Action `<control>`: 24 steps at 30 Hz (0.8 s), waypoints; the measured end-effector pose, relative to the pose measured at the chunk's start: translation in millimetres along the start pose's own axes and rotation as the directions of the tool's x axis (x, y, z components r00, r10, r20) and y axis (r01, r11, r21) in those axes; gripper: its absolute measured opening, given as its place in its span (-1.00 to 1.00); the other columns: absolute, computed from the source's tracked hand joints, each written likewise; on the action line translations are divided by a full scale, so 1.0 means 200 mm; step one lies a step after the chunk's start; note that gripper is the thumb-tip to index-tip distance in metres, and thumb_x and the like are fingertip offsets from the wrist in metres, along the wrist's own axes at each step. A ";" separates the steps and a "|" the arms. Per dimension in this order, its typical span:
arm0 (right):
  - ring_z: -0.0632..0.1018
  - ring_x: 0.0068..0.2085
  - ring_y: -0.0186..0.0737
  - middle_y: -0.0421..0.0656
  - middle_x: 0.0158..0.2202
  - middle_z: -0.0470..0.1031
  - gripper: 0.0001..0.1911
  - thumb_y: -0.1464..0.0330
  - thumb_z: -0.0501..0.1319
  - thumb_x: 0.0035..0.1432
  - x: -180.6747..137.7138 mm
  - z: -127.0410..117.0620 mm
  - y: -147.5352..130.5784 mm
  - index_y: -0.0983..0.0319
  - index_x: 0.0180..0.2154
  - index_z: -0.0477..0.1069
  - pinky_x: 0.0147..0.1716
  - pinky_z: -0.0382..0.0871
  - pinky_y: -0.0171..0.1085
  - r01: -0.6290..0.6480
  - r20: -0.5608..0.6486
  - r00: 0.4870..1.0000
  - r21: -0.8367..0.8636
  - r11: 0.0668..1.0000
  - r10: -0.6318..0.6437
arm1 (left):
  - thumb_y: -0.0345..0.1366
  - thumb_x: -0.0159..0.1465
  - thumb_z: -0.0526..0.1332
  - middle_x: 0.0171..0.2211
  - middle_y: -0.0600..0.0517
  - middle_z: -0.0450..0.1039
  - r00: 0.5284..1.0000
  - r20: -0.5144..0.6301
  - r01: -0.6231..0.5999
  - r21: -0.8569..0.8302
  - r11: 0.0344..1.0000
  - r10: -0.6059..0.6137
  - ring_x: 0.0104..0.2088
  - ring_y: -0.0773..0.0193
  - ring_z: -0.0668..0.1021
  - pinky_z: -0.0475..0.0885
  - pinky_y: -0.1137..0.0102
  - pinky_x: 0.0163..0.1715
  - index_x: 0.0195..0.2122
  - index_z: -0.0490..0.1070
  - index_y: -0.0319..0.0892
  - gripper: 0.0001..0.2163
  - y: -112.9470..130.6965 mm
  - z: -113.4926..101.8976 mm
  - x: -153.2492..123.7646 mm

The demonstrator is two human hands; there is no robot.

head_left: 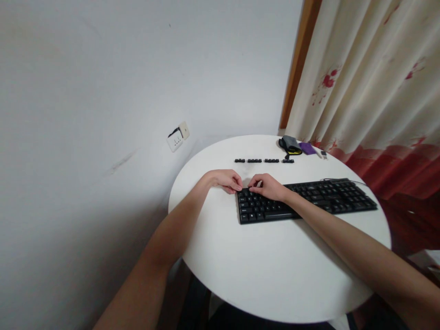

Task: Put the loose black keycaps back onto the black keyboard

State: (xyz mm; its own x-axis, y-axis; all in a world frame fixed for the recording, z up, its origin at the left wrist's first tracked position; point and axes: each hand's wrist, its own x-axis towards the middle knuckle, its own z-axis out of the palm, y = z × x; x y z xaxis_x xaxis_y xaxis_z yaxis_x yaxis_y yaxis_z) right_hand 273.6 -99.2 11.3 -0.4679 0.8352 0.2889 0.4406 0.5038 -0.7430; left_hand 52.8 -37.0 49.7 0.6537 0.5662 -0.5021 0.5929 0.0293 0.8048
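The left hand (225, 179), fingers curled, touches the far-left corner of the flat black plastic keyboard (309, 199) on the round white surface (275, 266). The right hand (270, 186) pinches at its top row; whether it grips anything is unclear.

The left hand (225, 179) and right hand (270, 186) reach forward, nearly meeting. Knuckles up, fingers curled downward — fingertips pointing toward each other.

A plain, pale grey wall (103, 68) fills the left and back, bearing a white socket plate (178, 137) set crooked low down and a faint scuff beside it. A round white table (275, 275) stands against it. On the right, a wooden frame (298, 64) edges a cream curtain (378, 68) with red flowers and a red hem
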 end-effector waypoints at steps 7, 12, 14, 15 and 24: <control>0.45 -0.42 -0.30 -0.17 -0.48 0.51 -0.76 0.25 0.24 0.10 0.04 0.01 0.04 0.31 -0.43 0.51 -0.36 0.35 -0.31 -0.092 0.006 0.996 0.062 0.994 0.092 | -0.24 -0.04 0.47 -0.47 0.07 0.47 0.999 0.014 -0.037 0.010 0.999 0.037 -0.45 0.40 0.52 0.46 0.47 -0.38 -0.33 0.51 -0.24 -0.72 -0.02 -0.01 0.00; 0.43 -0.46 -0.33 -0.17 -0.49 0.51 -0.78 0.28 0.30 0.03 0.07 0.01 0.08 0.32 -0.36 0.52 -0.42 0.31 -0.34 -0.175 0.048 0.984 0.070 0.982 0.172 | -0.25 -0.04 0.47 -0.47 0.05 0.49 0.999 0.006 -0.044 0.003 0.999 0.044 -0.44 0.39 0.53 0.46 0.46 -0.36 -0.34 0.52 -0.24 -0.72 -0.03 -0.01 0.01; 0.43 -0.47 -0.33 -0.18 -0.51 0.50 -0.79 0.29 0.32 0.00 0.08 0.01 0.08 0.32 -0.36 0.52 -0.45 0.29 -0.35 -0.206 0.072 0.977 0.066 0.976 0.201 | -0.25 -0.04 0.47 -0.47 0.05 0.49 0.999 0.014 -0.041 0.008 0.999 0.041 -0.44 0.39 0.53 0.47 0.46 -0.35 -0.34 0.52 -0.24 -0.73 -0.03 -0.01 0.02; 0.43 -0.48 -0.33 -0.19 -0.51 0.50 -0.79 0.29 0.32 0.00 0.08 0.01 0.09 0.32 -0.36 0.52 -0.46 0.29 -0.35 -0.213 0.087 0.975 0.069 0.975 0.206 | -0.24 -0.04 0.47 -0.47 0.05 0.50 0.999 0.018 -0.041 0.011 0.999 0.041 -0.44 0.38 0.53 0.47 0.46 -0.35 -0.34 0.53 -0.24 -0.73 -0.03 -0.01 0.02; 0.42 -0.45 -0.32 -0.21 -0.49 0.50 -0.71 0.20 0.18 0.17 0.04 0.01 0.08 0.26 -0.44 0.50 -0.42 0.22 -0.34 -0.138 0.051 0.987 -0.172 0.975 0.149 | -0.13 0.08 0.39 -0.36 -0.04 0.55 0.991 -0.087 -0.095 0.063 0.994 0.100 -0.41 0.34 0.57 0.48 0.43 -0.33 -0.26 0.52 -0.26 -0.69 -0.06 -0.04 0.04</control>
State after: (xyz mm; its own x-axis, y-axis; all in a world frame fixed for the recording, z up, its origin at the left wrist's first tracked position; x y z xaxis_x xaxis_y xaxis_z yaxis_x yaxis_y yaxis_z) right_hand 274.8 -84.7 1.6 -0.4358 0.8886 0.1433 0.6261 0.4136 -0.6610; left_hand 47.5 -26.1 39.1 0.6663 0.6359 -0.3895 0.5564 -0.0763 0.8274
